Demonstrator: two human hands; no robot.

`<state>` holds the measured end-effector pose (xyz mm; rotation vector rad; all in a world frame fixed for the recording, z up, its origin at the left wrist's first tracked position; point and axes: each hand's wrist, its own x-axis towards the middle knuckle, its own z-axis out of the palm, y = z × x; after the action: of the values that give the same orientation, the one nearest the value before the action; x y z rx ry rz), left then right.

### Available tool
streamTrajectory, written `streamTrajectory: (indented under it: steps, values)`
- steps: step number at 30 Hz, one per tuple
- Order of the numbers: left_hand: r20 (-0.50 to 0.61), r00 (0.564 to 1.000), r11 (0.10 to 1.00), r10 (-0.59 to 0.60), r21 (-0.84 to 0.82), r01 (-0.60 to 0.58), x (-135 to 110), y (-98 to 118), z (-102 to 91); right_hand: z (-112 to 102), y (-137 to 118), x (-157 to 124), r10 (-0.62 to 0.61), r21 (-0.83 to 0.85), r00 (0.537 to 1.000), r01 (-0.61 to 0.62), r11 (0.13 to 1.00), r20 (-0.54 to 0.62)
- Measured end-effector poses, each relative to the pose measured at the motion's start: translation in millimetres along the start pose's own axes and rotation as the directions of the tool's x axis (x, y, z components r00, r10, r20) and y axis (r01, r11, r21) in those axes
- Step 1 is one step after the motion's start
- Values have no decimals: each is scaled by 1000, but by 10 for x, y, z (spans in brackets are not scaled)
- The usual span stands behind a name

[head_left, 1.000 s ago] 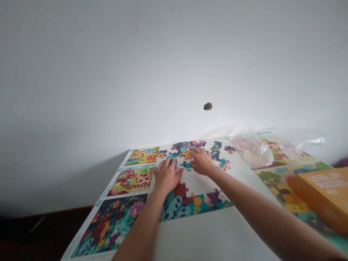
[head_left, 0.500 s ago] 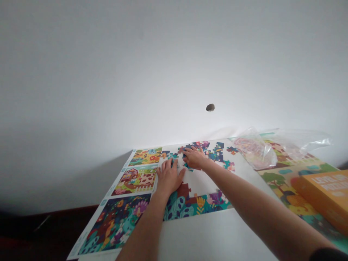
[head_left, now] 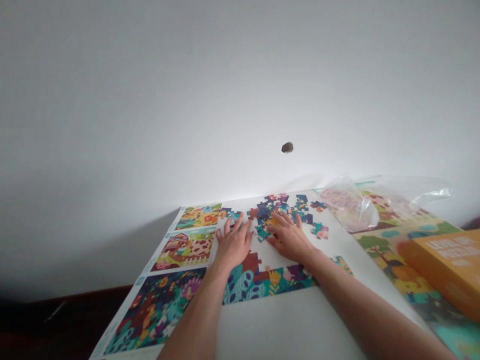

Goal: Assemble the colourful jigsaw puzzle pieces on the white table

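My left hand (head_left: 233, 243) lies flat on the white table (head_left: 292, 325), fingers spread, just beyond the assembled lower strip of a colourful jigsaw (head_left: 262, 282). My right hand (head_left: 290, 237) rests beside it, fingers stretched out over a heap of loose puzzle pieces (head_left: 285, 212) near the wall. Neither hand holds a piece that I can see. To the left of my left hand lies a sheet of three printed puzzle pictures (head_left: 176, 272).
A crumpled clear plastic bag (head_left: 356, 207) lies at the back right on a finished landscape puzzle (head_left: 393, 240). An orange puzzle box (head_left: 446, 267) stands at the right edge. The white wall (head_left: 225, 100) bears a small dark mark (head_left: 287, 147). The table drops off at the left.
My right hand has drawn back from the far pieces toward me and to the right, fingers now spread. Loose pieces have shifted with it. My left hand has barely moved.
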<state>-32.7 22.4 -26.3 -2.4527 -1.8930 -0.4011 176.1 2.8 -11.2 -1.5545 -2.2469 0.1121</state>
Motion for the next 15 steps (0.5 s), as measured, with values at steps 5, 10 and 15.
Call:
streamTrajectory:
  steps: [5, 10, 15]
  values:
    - [-12, 998, 998, 55, -14, -55, 10, -12, 5, -108, 128, 42, 277, 119, 889, -250, 961, -364]
    - [-49, 995, 996, 90, -1, -90, 36, -21, 25, -148, 235, 38, 422, 234, 789, -352, 906, -446]
    - [-77, 989, 989, 129, -68, -135, 59, -36, 77, -71, 237, 33, 422, 261, 807, -339, 904, -413]
